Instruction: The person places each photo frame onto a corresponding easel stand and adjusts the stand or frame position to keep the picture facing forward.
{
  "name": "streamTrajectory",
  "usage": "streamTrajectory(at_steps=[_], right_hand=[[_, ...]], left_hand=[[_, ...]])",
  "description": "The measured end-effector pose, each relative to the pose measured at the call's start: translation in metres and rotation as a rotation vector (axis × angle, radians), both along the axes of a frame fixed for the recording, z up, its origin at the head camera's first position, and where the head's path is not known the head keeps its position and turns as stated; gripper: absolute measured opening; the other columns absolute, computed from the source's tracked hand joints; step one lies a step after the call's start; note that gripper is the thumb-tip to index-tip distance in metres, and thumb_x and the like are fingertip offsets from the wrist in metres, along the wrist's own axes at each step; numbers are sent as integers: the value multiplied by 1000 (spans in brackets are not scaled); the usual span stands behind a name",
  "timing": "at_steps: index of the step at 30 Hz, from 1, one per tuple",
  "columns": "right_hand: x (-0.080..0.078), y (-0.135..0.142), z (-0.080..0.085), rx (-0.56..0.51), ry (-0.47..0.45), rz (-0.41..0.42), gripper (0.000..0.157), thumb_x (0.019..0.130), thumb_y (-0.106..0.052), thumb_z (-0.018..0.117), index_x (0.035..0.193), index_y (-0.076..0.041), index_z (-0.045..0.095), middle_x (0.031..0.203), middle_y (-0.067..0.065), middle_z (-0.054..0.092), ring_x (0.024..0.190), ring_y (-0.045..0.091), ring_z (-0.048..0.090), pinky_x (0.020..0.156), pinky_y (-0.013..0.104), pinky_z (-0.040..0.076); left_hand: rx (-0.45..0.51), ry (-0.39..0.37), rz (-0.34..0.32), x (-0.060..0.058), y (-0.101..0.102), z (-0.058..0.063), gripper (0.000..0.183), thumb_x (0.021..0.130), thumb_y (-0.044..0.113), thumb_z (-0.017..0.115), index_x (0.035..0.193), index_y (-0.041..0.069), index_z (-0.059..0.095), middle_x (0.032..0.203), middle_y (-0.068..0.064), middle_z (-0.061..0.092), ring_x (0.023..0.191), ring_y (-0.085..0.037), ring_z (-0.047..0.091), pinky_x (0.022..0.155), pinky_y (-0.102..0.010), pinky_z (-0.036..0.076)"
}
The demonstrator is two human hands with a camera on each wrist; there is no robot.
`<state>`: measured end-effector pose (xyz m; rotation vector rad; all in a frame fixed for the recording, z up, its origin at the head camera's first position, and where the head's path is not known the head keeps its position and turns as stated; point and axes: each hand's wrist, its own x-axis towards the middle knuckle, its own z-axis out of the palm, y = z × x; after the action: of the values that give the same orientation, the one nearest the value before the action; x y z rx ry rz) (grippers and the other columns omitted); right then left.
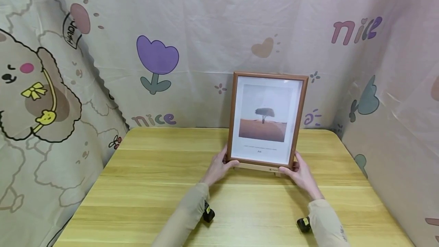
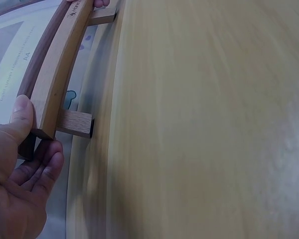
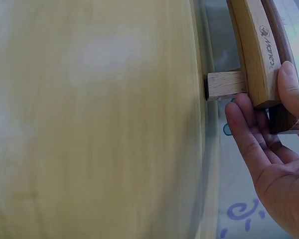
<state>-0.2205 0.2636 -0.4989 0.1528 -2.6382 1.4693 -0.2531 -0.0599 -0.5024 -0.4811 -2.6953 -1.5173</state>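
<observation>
Picture frame (image 1: pixel 266 121), A4, portrait format: we record a slim, warm-brown surround, glossy front and white border. The print (image 1: pixel 263 130) shows one tree with a flat, dark crown on reddish-brown ground under a pale sky; small lettering and "A4" stand below it. The frame sits on a pale wooden ledge (image 1: pixel 257 167) bearing a dark logo, with short square-cut feet (image 2: pixel 75 123) capped in black. We place it toward the far edge of the wooden table (image 1: pixel 164 178), right of that edge's middle; whether the feet touch the surface, we cannot tell. We find the left hand (image 1: pixel 221 167) gripping the lower left corner, thumb in front, fingers beneath, and the right hand (image 1: pixel 303 174) gripping the lower right corner likewise. Behind, we list a printed curtain (image 1: pixel 212 48).
</observation>
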Motion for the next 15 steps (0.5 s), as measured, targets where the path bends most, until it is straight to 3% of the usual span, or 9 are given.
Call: streamTrajectory(at_steps=[4, 15], right_hand=[[-1, -3, 0, -2, -3, 0, 86, 89, -10, 77, 156, 2, 24, 119, 42, 62, 103, 46, 70, 77, 16, 55], [-5, -11, 0, -33, -19, 7, 88, 87, -9, 78, 156, 1, 24, 118, 41, 63, 99, 43, 71, 77, 22, 58]], left_hand=[[-1, 1, 3, 1, -3, 0, 92, 93, 38, 70, 160, 2, 18, 146, -24, 54, 123, -27, 59, 111, -47, 46], [14, -18, 29, 0, -10, -1, 91, 92, 39, 71, 160, 4, 21, 143, -23, 57, 112, -26, 60, 103, -45, 49]])
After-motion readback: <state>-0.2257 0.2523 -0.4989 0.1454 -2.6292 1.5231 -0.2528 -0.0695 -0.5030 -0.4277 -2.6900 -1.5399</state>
